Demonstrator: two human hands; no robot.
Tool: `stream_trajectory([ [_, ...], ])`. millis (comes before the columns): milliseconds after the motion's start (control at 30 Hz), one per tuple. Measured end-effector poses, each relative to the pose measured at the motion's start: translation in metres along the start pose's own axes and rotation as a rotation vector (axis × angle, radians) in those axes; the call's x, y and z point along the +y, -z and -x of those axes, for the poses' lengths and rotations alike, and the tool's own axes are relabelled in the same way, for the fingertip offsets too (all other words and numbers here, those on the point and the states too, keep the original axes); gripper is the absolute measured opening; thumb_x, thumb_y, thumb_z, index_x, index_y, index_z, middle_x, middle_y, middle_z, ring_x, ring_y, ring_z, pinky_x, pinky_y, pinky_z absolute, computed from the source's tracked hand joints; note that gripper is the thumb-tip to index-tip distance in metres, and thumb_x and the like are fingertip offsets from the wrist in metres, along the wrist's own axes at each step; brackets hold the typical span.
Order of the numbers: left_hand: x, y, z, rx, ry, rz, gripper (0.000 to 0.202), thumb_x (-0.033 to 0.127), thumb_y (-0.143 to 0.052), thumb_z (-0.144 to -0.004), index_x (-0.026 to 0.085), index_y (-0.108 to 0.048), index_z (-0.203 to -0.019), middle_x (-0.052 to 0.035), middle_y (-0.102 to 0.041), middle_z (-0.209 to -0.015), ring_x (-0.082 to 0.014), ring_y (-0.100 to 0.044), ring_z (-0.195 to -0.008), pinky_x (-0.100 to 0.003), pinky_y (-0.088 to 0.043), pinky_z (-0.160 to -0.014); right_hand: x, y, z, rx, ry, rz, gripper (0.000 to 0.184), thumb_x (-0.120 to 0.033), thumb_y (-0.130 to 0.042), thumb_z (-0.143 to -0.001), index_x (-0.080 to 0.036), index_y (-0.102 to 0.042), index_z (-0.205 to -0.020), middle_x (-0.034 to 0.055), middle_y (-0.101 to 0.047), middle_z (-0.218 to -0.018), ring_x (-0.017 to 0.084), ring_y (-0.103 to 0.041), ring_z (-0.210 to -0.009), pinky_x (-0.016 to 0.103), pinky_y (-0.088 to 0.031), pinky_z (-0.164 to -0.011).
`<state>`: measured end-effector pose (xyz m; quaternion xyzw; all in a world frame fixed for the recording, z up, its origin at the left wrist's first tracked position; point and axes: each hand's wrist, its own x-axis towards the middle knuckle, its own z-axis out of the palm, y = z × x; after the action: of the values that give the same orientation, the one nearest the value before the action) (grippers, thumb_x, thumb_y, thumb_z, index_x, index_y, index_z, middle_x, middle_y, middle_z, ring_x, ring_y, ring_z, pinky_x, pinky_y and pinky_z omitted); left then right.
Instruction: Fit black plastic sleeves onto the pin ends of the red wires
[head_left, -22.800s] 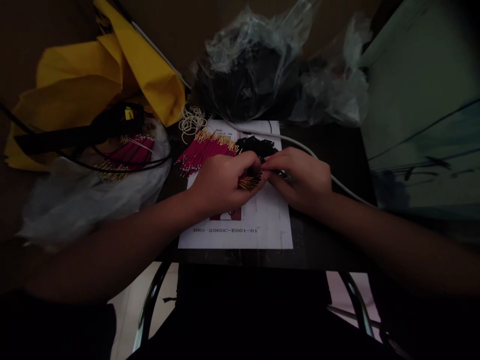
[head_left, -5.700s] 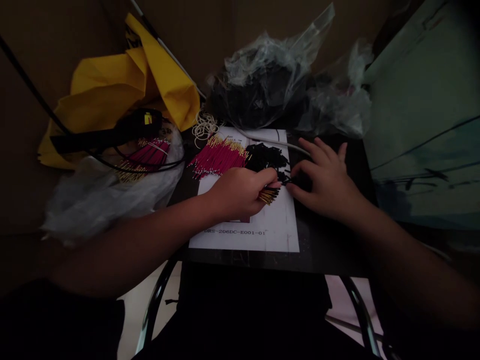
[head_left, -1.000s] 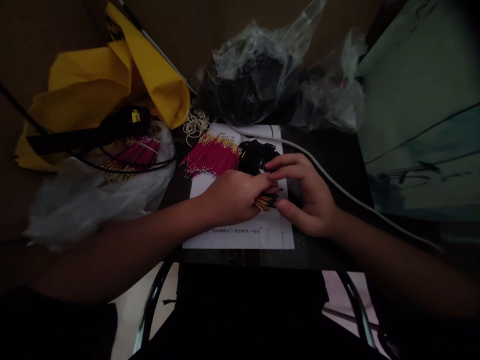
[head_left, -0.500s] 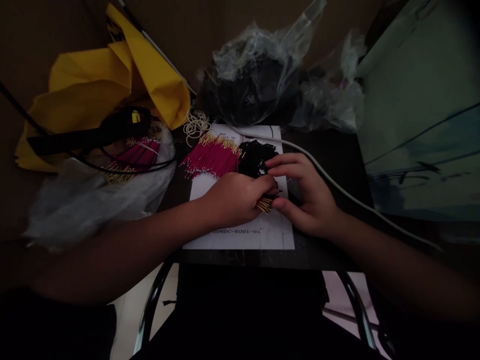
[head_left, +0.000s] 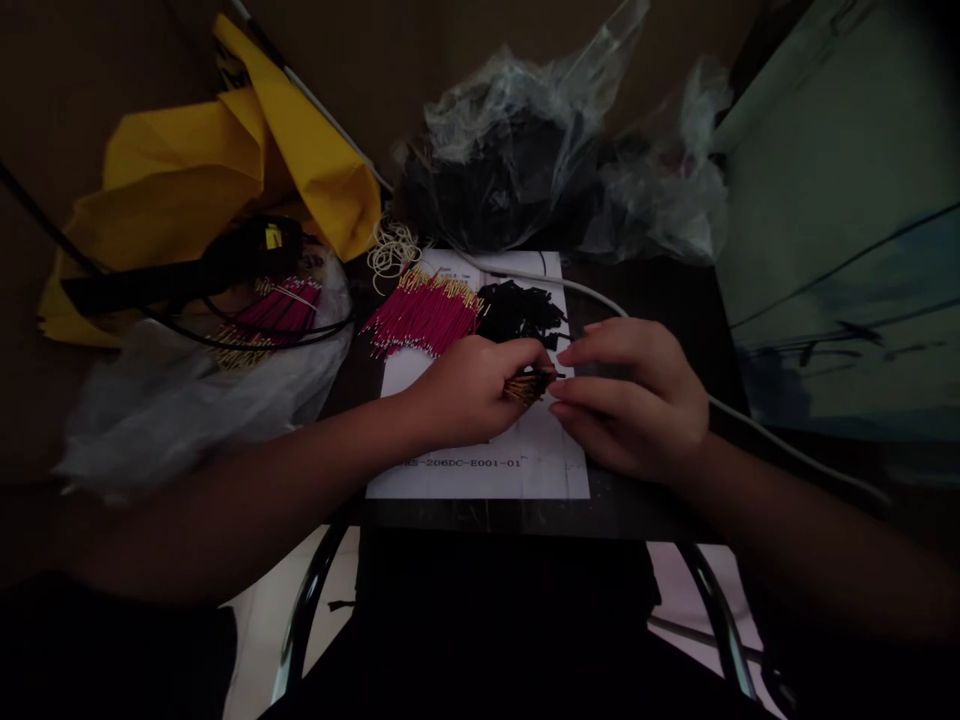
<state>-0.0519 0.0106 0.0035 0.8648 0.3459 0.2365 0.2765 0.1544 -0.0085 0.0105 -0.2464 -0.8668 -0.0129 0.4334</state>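
Note:
My left hand (head_left: 476, 390) is closed around a bundle of thin wires with gold-coloured metal ends (head_left: 525, 387). Dark pieces show among those ends, and one black tip sticks out to the right. Just beside the bundle's tips is my right hand (head_left: 637, 400), thumb and forefinger close together in a pinch, the other fingers bent above. Whatever lies between those fingertips is too small and dark to make out. Behind the hands, a row of magenta wires (head_left: 424, 315) with gold ends lies next to a heap of small black pieces (head_left: 521, 312). Both rest on a printed white sheet (head_left: 480, 482).
A white cable (head_left: 592, 290) runs across the dark table (head_left: 637, 505) behind my right hand. Clear plastic bags (head_left: 517, 150) with dark contents stand at the back. On the left are a yellow bag (head_left: 180, 150), tied magenta wires (head_left: 274, 310) on plastic, and pale rubber bands (head_left: 394, 248).
My right hand has shifted slightly right, and its thumb and forefinger have drawn together. The bundle in my left hand has tilted, its ends now pointing more to the right.

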Motion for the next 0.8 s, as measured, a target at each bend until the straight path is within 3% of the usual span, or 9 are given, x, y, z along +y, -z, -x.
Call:
stream_trajectory([
  [100, -0.0001, 0.0014, 0.0000, 0.005, -0.011, 0.037, 0.021, 0.019, -0.055, -0.079, 0.019, -0.065, -0.098, 0.0013, -0.072, -0.085, -0.0105, -0.065, -0.071, -0.020, -0.042, -0.061, -0.0017, 0.0048, -0.0021, -0.034, 0.035, 0.037, 0.015, -0.025, -0.072, -0.079, -0.027, -0.066, -0.093, 0.0017, -0.069, -0.095, 0.019, -0.064, -0.086, 0.043, -0.057, -0.086],
  [400, 0.0020, 0.0022, 0.0014, 0.015, -0.083, 0.025, 0.021, 0.019, -0.054, -0.079, 0.019, -0.064, -0.097, 0.0023, -0.071, -0.082, -0.0104, -0.065, -0.068, -0.020, -0.040, -0.058, -0.0030, 0.0084, -0.0047, -0.071, 0.075, 0.012, 0.017, -0.021, -0.072, -0.080, -0.030, -0.069, -0.093, 0.0012, -0.072, -0.086, 0.020, -0.066, -0.077, 0.041, -0.059, -0.077],
  [800, 0.0052, 0.0017, 0.0025, 0.002, -0.056, 0.035, 0.018, 0.021, -0.056, -0.081, 0.020, -0.064, -0.096, 0.0031, -0.071, -0.083, -0.0096, -0.064, -0.069, -0.019, -0.041, -0.059, -0.0046, 0.0092, -0.0049, -0.053, 0.148, 0.018, 0.017, -0.017, -0.076, -0.075, -0.026, -0.071, -0.089, 0.0019, -0.071, -0.080, 0.019, -0.065, -0.074, 0.039, -0.060, -0.074],
])
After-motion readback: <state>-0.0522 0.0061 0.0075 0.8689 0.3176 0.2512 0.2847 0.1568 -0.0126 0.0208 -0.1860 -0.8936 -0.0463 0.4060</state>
